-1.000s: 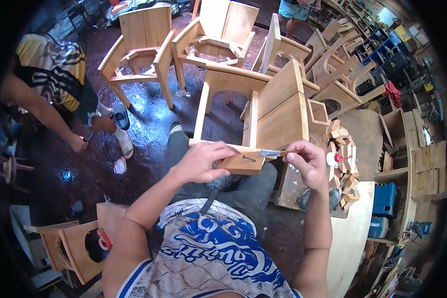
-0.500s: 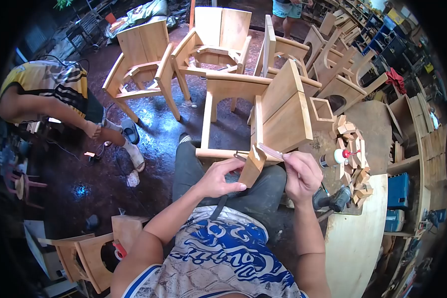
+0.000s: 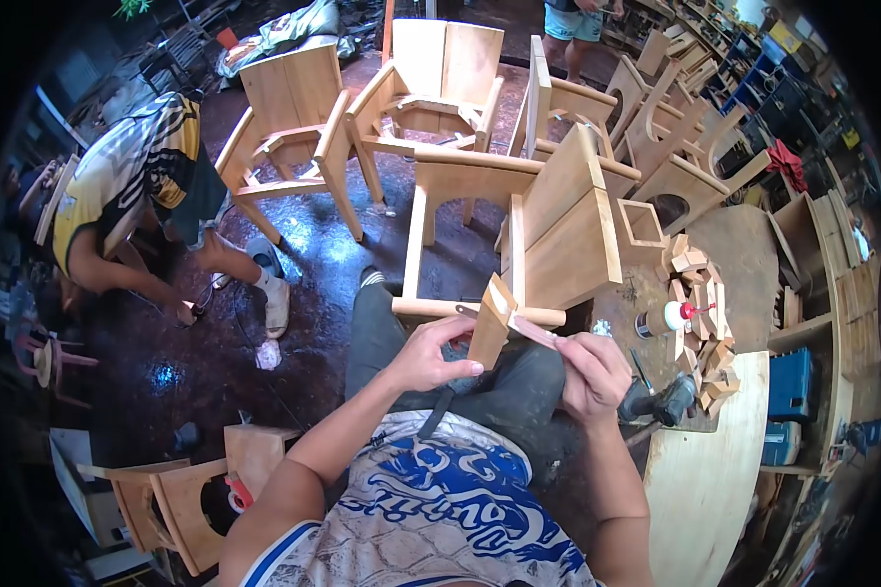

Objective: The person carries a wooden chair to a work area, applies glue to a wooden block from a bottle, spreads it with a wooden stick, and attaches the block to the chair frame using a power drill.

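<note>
In front of my lap, my left hand (image 3: 429, 358) grips a small angled wooden block (image 3: 489, 335) between thumb and fingers, its pale cut end turned up. My right hand (image 3: 597, 376) pinches a thin flat strip (image 3: 534, 332), whose far end meets the block's right side near the top. What the strip is made of I cannot tell. Just beyond the block stands an unfinished wooden chair (image 3: 563, 220) without a seat board, its front rail close to my fingers.
More wooden chair frames (image 3: 294, 127) stand ahead. To my right, a workbench (image 3: 734, 245) holds a pile of wood blocks (image 3: 700, 313), a white bottle with a red tip (image 3: 677, 314) and a power tool (image 3: 673, 396). A co-worker (image 3: 137, 196) bends low at left; another person (image 3: 570, 39) stands behind.
The strip in my right hand has moved slightly down the block and tilts more. My left hand keeps its hold. The co-worker at left has bent lower, reaching toward the floor.
</note>
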